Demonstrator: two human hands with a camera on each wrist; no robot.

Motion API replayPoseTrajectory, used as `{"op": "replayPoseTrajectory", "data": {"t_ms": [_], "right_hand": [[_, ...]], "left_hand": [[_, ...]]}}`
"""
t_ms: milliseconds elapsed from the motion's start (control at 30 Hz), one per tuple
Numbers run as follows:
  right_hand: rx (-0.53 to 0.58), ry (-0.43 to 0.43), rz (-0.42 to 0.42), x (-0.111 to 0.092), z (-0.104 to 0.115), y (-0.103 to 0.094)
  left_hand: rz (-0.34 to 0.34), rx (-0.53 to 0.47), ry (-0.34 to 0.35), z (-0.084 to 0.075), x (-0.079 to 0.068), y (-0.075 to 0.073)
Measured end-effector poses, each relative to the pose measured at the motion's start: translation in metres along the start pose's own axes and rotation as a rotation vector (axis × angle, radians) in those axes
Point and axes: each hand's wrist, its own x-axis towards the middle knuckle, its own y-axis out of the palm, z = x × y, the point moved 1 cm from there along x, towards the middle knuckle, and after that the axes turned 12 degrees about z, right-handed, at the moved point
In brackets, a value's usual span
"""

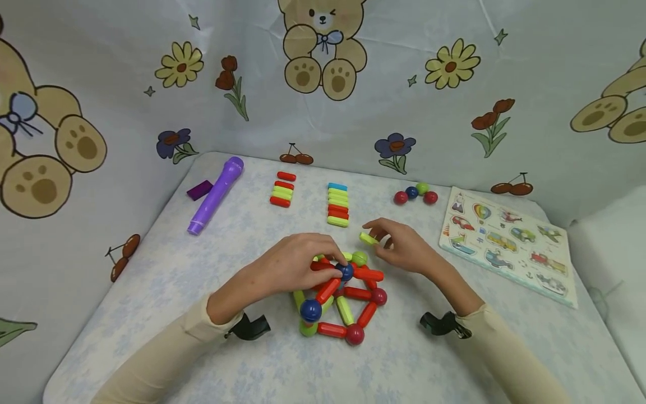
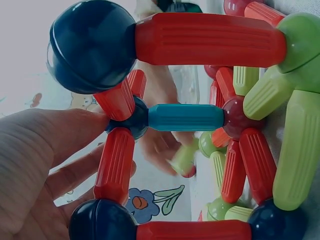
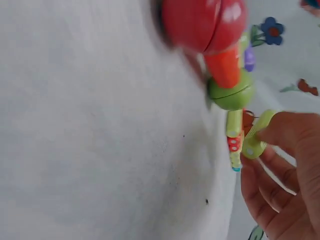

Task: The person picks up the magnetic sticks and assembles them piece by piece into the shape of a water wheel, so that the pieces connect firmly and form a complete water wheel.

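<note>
On the table stands a frame of red, yellow-green and blue magnetic rods joined by coloured balls. My left hand (image 1: 298, 261) reaches over its back left side and pinches the dark blue ball (image 1: 345, 272) on top, thumb against it in the left wrist view. From that ball run several red rods (image 2: 116, 165) and one teal rod (image 2: 186, 117). Another blue ball (image 1: 310, 310) is raised at the frame's front left. Beyond the frame's back right corner, my right hand (image 1: 402, 247) pinches a yellow-green rod (image 3: 257, 137) between thumb and fingers, near a green ball (image 1: 359, 258).
Behind the frame lie two columns of loose rods (image 1: 338, 209) (image 1: 281, 193). Several loose balls (image 1: 411, 192) sit at the back right, left of a picture board (image 1: 510, 241). At the back left are a purple toy microphone (image 1: 216, 196) and a small purple piece (image 1: 199, 189).
</note>
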Motion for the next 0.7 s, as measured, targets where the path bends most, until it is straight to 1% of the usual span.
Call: {"op": "replayPoseTrajectory", "data": {"t_ms": [67, 133, 300, 400, 533, 700], "right_hand": [[0.055, -0.04, -0.025, -0.016, 0.001, 0.0], [0.118, -0.081, -0.026, -0.031, 0.004, 0.002], [0.216, -0.159, 0.033, -0.061, 0.011, 0.013], [0.233, -0.178, 0.057, -0.068, 0.016, 0.019], [0.239, -0.194, 0.065, -0.073, 0.02, 0.025], [0.215, -0.209, 0.066, -0.077, 0.019, 0.03]], "left_hand": [[0.0, -0.001, 0.001, 0.0, 0.0, 0.0], [0.001, -0.001, 0.002, 0.0, 0.0, 0.0], [-0.002, 0.003, 0.01, -0.001, 0.0, 0.001], [-0.006, 0.008, 0.01, -0.001, -0.001, 0.0], [-0.005, 0.019, 0.01, -0.002, -0.001, 0.0], [-0.004, 0.037, 0.024, -0.004, -0.001, 0.001]]}}
